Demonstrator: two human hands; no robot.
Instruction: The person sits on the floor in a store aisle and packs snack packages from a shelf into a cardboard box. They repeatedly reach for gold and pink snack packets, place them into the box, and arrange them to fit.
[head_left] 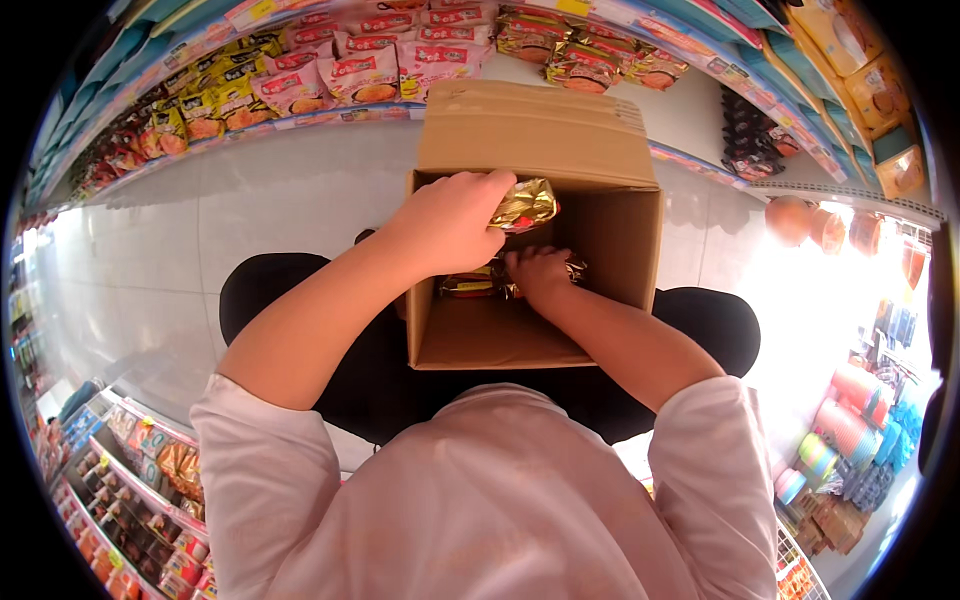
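My left hand (460, 222) is closed on a shiny gold packet (530, 203) with red marks, held at the upper left of an open cardboard box (626, 280). Down inside the box, my right hand (540, 272) has its fingers curled over more gold packets (468, 283), gripping one of them; its fingertips are partly hidden. The box rests between my black-clad knees (270, 295), with its back flap (530, 130) raised.
Ahead, a low shelf holds pink packets (355, 75), yellow packets (225, 100) and gold packets (585, 60). At the lower left stands another stocked shelf (130, 470); at the right are stacked colourful cups (840, 430). Pale tiled floor (160, 260) surrounds me.
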